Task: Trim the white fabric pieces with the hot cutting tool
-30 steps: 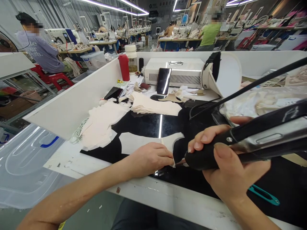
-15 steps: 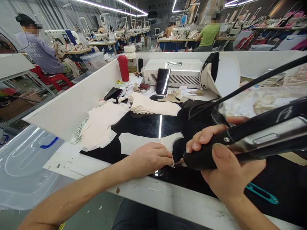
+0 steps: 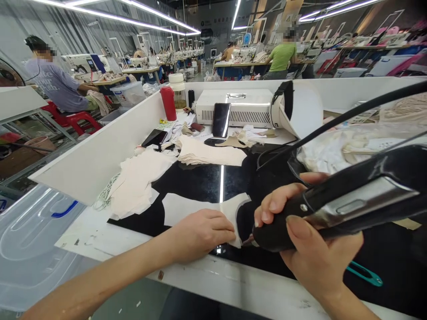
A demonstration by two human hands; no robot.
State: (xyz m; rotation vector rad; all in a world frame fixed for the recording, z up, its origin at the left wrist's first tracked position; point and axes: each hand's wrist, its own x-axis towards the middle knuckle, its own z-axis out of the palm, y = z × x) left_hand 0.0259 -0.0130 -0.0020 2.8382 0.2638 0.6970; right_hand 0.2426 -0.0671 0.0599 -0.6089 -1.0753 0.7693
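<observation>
My left hand (image 3: pixel 203 233) presses bent, close-set fingers onto a white fabric piece (image 3: pixel 185 206), near its lower right corner. The piece lies on a glossy black board (image 3: pixel 200 178); part of it is under my hand. My right hand (image 3: pixel 313 249) is wrapped around a black corded handheld tool (image 3: pixel 276 231) with a long metal plate on its side. The tool's narrow metal tip (image 3: pixel 247 240) points at the fabric's right edge, close to my left fingertips. Whether the tip touches the cloth, I cannot tell. A teal thread snipper-like tool (image 3: pixel 365 273) lies below my right wrist.
Two stacks of pale fabric pieces, one on the left (image 3: pixel 133 182) and one behind (image 3: pixel 210 151), rest on the board. Farther back are a phone (image 3: pixel 221 120), a red bottle (image 3: pixel 167 104) and a white vented box (image 3: pixel 247 109). The tool's black cable (image 3: pixel 333 129) arches across the right side.
The camera view has tilted up slightly, so everything sits lower. My left fingertips have drawn back a little from the fabric's corner, which shows more. Both hands keep their holds.
</observation>
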